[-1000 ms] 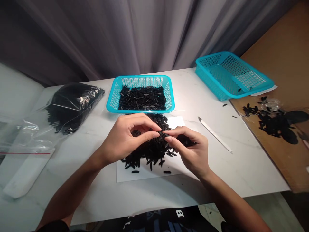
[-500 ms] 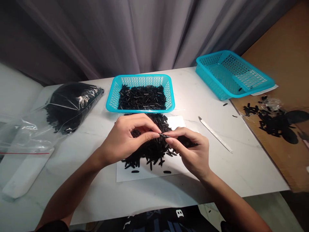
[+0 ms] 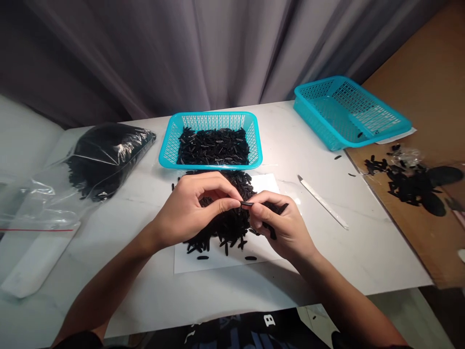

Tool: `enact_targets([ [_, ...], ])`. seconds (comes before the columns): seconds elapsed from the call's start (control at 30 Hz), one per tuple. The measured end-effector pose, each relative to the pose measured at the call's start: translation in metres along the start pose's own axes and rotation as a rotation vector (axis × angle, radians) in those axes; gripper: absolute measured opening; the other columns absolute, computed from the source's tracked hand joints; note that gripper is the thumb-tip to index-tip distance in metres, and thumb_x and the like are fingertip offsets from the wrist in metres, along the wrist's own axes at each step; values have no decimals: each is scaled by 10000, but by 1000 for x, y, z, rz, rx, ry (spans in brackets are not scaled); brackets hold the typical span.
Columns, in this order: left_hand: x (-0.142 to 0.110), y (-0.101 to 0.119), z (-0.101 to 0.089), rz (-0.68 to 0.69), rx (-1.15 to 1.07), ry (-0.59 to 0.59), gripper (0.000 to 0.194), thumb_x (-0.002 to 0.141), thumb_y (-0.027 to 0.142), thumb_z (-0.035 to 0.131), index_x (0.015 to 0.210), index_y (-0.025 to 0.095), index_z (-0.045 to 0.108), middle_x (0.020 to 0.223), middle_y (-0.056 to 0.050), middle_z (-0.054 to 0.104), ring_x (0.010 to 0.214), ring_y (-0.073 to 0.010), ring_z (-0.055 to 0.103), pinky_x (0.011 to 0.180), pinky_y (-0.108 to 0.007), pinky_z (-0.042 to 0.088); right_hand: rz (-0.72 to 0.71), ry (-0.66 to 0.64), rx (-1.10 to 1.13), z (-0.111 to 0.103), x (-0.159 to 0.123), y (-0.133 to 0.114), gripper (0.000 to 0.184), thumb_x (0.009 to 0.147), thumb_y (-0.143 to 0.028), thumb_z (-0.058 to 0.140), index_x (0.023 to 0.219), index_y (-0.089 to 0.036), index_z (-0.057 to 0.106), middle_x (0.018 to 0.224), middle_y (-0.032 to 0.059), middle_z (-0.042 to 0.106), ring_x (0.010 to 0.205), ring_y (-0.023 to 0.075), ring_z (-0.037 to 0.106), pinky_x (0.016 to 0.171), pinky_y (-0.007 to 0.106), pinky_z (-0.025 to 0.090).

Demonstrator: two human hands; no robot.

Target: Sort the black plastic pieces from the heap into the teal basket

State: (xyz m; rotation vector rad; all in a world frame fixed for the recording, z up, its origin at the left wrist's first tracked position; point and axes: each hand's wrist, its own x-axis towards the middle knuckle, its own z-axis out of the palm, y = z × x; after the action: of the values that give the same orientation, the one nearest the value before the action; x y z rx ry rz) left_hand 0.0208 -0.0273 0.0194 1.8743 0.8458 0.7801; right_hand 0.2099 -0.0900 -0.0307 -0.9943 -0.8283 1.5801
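Between the fingertips of my left hand [image 3: 198, 203] and my right hand [image 3: 281, 218] is a small, narrow black piece [image 3: 247, 204], its left end pinched by one hand and its right end by the other. Both hands are closed on it, above a heap of similar black pieces [image 3: 228, 232] on a white sheet [image 3: 189, 266]. My hands hide part of the heap. Two single pieces lie apart near the sheet's front edge. Just behind my hands stands a blue basket [image 3: 210, 167] holding many more black pieces.
A clear bag of black pieces [image 3: 105, 150] lies at the left. A white pen-like tool [image 3: 323, 201] rests on the table to the right. Another blue basket [image 3: 363, 143] stands at the back right, near scattered black pieces [image 3: 409, 184] on a brown board [image 3: 403, 242].
My right fingers have shifted their grip on the black piece, with the thumb now curled more over it. My left hand has barely moved.
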Motion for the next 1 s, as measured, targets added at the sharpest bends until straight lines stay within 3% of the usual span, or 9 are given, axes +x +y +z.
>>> enact_targets([
  [0.3, -1, 0, -2, 12, 1, 5, 58, 888, 180, 712, 838, 187, 741, 836, -3, 712, 755, -93, 657, 670, -178, 529, -40, 34, -83, -2, 2, 3, 192, 843, -368, 768, 803, -181, 756, 534, -42, 520, 455, 78, 380, 415, 225, 261],
  [0.47, 0, -5, -4, 26, 25, 39, 20, 875, 187, 730, 871, 183, 750, 852, -6, 728, 754, -94, 668, 674, -187, 537, 3, 39, -51, 3, 2, 6, 231, 864, -373, 749, 764, -166, 727, 550, -39, 534, 440, 58, 355, 404, 220, 206],
  [0.63, 1, -14, -9, -19, -26, 187, 222, 778, 208, 828, 971, 173, 724, 847, -8, 737, 760, -123, 700, 679, -212, 573, 77, 61, 61, 1, 39, -2, 267, 825, -394, 785, 806, -135, 725, 555, -55, 512, 413, 19, 311, 384, 190, 160],
  [0.8, 1, -17, -14, 109, 140, 264, 65, 810, 143, 791, 850, 182, 758, 846, -4, 745, 736, -107, 672, 659, -219, 534, 123, 38, 156, -4, 94, -26, 286, 786, -371, 816, 946, -160, 709, 570, -101, 406, 417, 17, 224, 358, 153, 163],
  [0.9, 0, -17, -15, 191, 226, 299, 120, 828, 96, 762, 895, 194, 772, 883, -4, 758, 770, -112, 690, 695, -224, 549, 119, -12, 99, 2, 96, -25, 294, 809, -390, 791, 977, -159, 720, 577, -88, 428, 422, 29, 234, 359, 171, 160],
  [1.0, -1, -19, -14, 227, 285, 360, 237, 793, 95, 800, 1001, 199, 754, 866, 15, 776, 723, -100, 706, 709, -207, 572, 110, -75, 25, 10, 79, -14, 312, 807, -414, 794, 945, -139, 746, 571, -62, 482, 423, 32, 276, 376, 198, 142],
])
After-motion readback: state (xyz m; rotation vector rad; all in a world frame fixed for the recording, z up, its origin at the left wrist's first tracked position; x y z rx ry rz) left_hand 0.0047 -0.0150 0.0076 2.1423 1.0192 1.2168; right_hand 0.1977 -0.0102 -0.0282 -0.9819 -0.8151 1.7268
